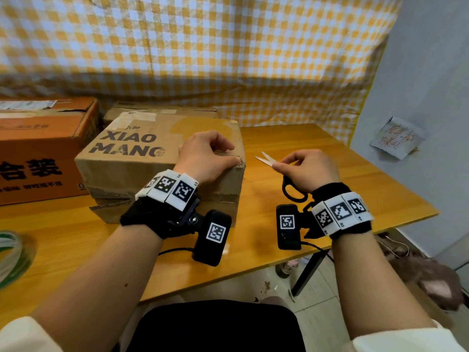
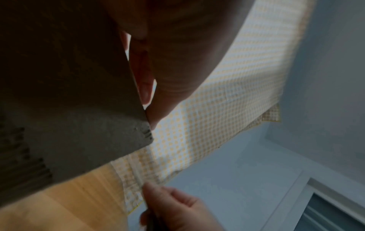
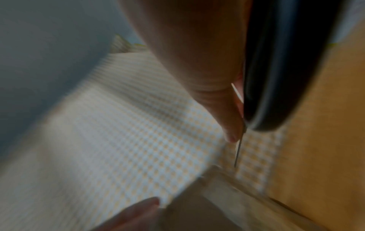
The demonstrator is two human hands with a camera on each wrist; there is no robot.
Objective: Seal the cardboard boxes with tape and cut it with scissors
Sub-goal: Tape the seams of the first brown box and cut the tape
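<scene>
A brown cardboard box (image 1: 132, 161) printed XIAO MANG stands on the wooden table (image 1: 342, 194). My left hand (image 1: 233, 154) lies on its near right top corner, fingers curled on the top and thumb along the edge; the left wrist view shows the thumb (image 2: 177, 70) against the box (image 2: 69, 93) corner. My right hand (image 1: 281, 165) grips black-handled scissors (image 1: 294, 191) just right of the box. Their blades (image 1: 265, 158) are slightly parted and point left at that corner. In the right wrist view the handle (image 3: 276, 78) fills the top. Any tape on the box does not show.
An orange carton (image 1: 38, 153) stands left of the box, with another brown carton (image 1: 162, 110) behind. A roll of clear tape (image 1: 10, 252) lies at the table's left near edge. Checked cloth (image 1: 228, 59) hangs behind. The table ends close on the right, before a grey wall (image 1: 431, 72).
</scene>
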